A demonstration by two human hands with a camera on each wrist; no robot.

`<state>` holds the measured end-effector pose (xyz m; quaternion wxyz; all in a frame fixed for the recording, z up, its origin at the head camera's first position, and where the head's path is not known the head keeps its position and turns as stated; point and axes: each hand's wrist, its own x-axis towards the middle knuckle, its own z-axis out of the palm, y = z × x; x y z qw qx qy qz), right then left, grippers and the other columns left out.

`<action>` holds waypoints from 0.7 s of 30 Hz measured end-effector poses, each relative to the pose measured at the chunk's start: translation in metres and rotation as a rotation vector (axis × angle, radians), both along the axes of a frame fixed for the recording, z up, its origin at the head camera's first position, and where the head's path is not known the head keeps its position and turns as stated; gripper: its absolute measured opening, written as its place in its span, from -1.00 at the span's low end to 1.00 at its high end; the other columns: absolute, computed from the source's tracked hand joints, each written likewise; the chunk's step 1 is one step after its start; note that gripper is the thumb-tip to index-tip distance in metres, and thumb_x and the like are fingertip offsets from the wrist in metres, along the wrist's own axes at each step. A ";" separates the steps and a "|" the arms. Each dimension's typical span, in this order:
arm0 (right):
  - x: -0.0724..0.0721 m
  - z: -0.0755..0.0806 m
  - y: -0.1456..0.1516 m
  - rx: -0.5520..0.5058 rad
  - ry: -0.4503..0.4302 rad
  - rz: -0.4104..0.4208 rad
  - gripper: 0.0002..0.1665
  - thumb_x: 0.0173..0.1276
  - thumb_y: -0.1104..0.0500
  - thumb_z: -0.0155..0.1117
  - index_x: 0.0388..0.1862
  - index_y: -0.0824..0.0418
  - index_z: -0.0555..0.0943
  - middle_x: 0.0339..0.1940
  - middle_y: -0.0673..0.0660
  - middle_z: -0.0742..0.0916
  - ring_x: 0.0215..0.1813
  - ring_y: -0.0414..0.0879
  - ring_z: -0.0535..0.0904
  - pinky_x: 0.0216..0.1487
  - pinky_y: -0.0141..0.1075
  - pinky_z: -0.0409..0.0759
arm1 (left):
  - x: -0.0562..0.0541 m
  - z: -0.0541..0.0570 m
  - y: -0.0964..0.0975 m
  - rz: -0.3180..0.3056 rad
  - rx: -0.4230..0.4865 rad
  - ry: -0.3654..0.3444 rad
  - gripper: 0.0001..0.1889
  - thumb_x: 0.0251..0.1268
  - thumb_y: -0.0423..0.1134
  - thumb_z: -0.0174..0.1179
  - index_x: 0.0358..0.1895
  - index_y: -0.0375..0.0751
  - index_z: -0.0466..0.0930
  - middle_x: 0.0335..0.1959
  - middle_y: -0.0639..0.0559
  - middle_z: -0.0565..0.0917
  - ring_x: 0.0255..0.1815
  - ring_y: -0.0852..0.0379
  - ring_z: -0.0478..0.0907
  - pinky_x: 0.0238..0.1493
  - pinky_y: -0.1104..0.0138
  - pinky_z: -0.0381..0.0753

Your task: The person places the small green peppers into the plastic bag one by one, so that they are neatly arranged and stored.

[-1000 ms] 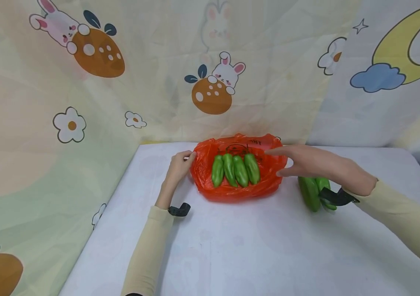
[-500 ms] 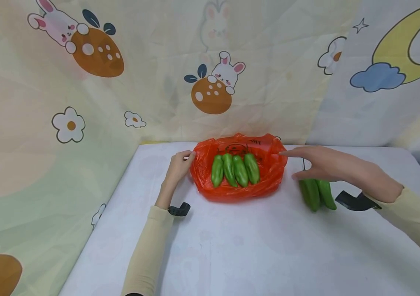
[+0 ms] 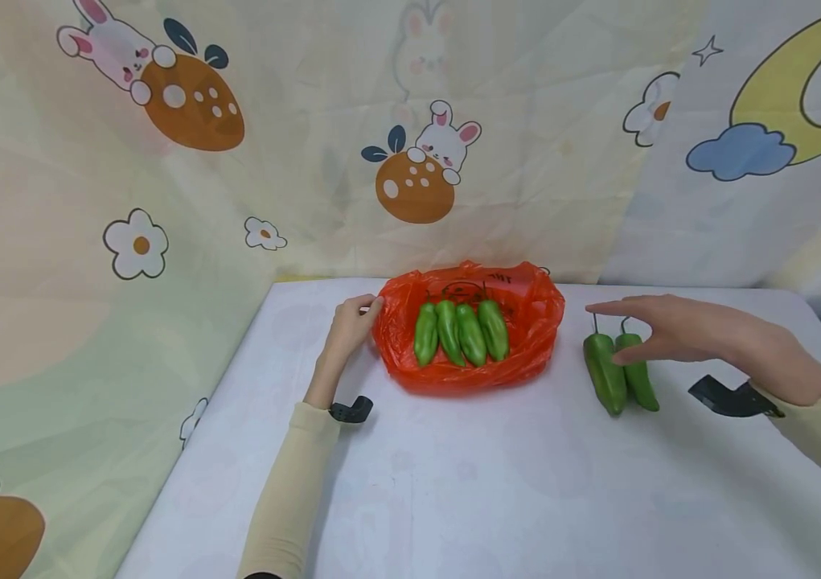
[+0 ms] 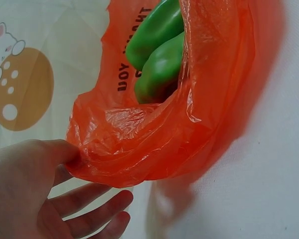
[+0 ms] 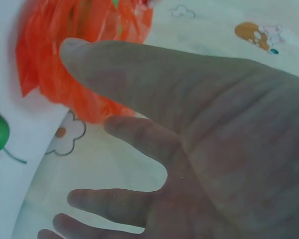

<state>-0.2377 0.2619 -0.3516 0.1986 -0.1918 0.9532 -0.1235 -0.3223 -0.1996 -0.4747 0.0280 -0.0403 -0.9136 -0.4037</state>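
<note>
A red plastic bag (image 3: 540,338) lies with its mouth spread wide, and several green peppers (image 3: 470,336) rest side by side in it. My left hand (image 3: 349,326) pinches the bag's left rim between thumb and index finger; in the left wrist view the other fingers of that hand (image 4: 25,189) stay loose below the red film (image 4: 134,159). To the right of the bag, two more green peppers (image 3: 604,374) lie on the table, stems pointing away. Over them hovers my right hand (image 3: 699,330), fingers extended and thumb apart, holding nothing; its thumb overlaps them in the head view.
The white table (image 3: 453,490) ends at a fabric backdrop (image 3: 309,161) printed with rabbits, flowers and a moon. Each wrist wears a black strap-like piece (image 3: 352,410).
My right hand has moved right, away from the bag's right rim to above the two loose peppers. The left hand keeps its pinch on the bag, and the peppers lie where they were.
</note>
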 end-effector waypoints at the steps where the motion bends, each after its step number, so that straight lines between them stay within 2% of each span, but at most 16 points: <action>1: 0.000 -0.002 0.003 0.003 -0.003 -0.001 0.03 0.14 -0.20 0.49 0.53 0.10 0.33 0.43 0.44 0.45 0.35 0.42 0.39 0.09 0.35 0.53 | 0.000 0.000 0.000 0.002 0.001 0.000 -0.63 0.54 0.05 0.01 -0.05 -0.09 0.72 -0.03 -0.07 0.75 0.06 -0.07 0.67 0.12 0.03 0.67; 9: -0.005 -0.017 0.024 0.042 -0.009 -0.022 0.00 0.14 -0.17 0.51 0.50 0.13 0.36 0.41 0.48 0.45 0.33 0.45 0.38 0.09 0.39 0.49 | 0.000 0.001 0.001 0.001 -0.004 -0.002 -0.63 0.54 0.04 0.01 -0.05 -0.11 0.72 -0.05 -0.08 0.75 0.03 -0.07 0.67 0.11 0.04 0.67; 21: -0.007 -0.046 0.036 0.086 -0.151 -0.057 0.06 0.14 -0.20 0.49 0.50 0.23 0.31 0.39 0.59 0.39 0.29 0.57 0.30 0.05 0.46 0.46 | 0.001 0.001 0.002 0.000 -0.001 -0.005 -0.62 0.54 0.05 0.01 -0.03 -0.11 0.71 -0.02 -0.08 0.75 0.05 -0.06 0.68 0.11 0.04 0.67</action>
